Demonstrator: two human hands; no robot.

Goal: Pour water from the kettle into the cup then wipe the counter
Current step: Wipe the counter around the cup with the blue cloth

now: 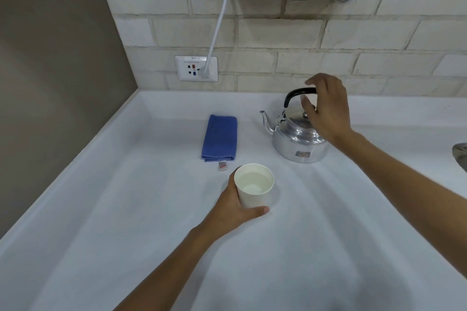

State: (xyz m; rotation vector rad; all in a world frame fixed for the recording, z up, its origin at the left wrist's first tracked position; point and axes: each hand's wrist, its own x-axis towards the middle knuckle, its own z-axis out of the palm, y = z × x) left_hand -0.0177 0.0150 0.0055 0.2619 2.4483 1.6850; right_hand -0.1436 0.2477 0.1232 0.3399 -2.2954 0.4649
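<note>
- Left hand [236,206] wrapped around the white cup [254,185], which stands upright on the white surface [126,209] with water in it.
- Right hand [326,108] is at the kettle's black handle [298,93], fingers loosely spread, not clenched around it.
- Silver kettle [298,141] sits on the surface behind the cup, spout pointing left.
- Folded blue cloth [219,137] lies left of the kettle, untouched.

white counter [126,209] carries kettle [299,142], cup [254,188], folded blue cloth [219,137].
</note>
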